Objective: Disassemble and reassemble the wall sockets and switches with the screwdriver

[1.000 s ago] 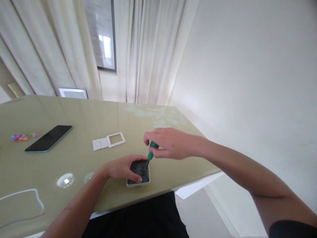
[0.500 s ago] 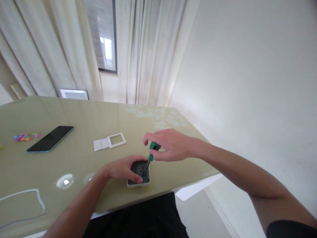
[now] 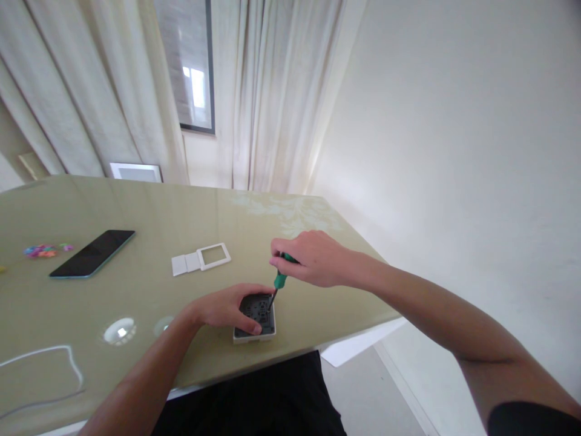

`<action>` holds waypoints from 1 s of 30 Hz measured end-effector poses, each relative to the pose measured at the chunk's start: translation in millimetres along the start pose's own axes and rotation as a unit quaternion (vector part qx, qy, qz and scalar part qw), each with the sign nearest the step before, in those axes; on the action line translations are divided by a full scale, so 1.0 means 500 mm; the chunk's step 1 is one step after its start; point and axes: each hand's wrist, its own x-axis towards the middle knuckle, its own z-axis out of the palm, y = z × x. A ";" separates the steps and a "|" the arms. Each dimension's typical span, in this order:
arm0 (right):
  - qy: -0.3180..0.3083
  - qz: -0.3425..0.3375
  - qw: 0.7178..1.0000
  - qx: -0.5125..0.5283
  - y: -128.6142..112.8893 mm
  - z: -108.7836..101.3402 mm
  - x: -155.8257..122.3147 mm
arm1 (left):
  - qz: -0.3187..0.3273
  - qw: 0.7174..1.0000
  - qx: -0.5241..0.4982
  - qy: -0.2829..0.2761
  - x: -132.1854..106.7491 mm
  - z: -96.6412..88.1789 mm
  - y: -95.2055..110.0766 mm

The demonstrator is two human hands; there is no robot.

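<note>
A square wall switch (image 3: 258,312), dark grey inside with a white rim, lies on the table near its front edge. My left hand (image 3: 231,307) grips it from the left, thumb across its near part and fingers along its far side. In my right hand (image 3: 313,259) is a green-handled screwdriver (image 3: 280,280), closed around the handle. Its metal shaft slants down to the left, and the tip meets the right part of the grey face. Whether a screw sits under the tip is too small to tell.
Behind the hands lie a white frame (image 3: 214,256) and white flat plates (image 3: 185,264). A dark tablet (image 3: 93,254) and several small colourful pieces (image 3: 43,251) are at the left. The table (image 3: 136,212) ends at a curtain (image 3: 281,91); a wall (image 3: 454,151) stands at the right.
My right hand has shifted slightly up and right and turned, its fingers now wrapped closer round the screwdriver handle, which leans more. My left hand and the wall switch stay put.
</note>
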 end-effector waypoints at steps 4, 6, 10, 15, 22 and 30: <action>-0.020 -0.086 0.993 0.077 0.006 -0.004 0.000 | 0.005 1.000 -0.005 -0.002 0.000 0.001 0.004; -0.012 -0.042 0.998 0.053 0.006 -0.004 0.002 | 0.009 1.000 -0.006 -0.001 0.000 0.001 0.006; -0.005 0.010 1.000 0.001 0.004 -0.004 0.003 | 0.006 1.000 -0.002 0.002 0.000 0.001 0.008; -0.028 -0.095 0.993 0.066 -0.001 -0.010 -0.002 | -0.002 1.000 0.002 0.006 0.000 0.001 0.008; -0.016 -0.054 0.998 0.041 -0.001 -0.008 0.003 | 0.001 1.000 -0.003 0.006 -0.001 0.001 0.012; -0.010 0.015 1.000 -0.022 -0.001 -0.009 0.001 | 0.008 1.000 -0.012 0.005 -0.002 0.001 0.013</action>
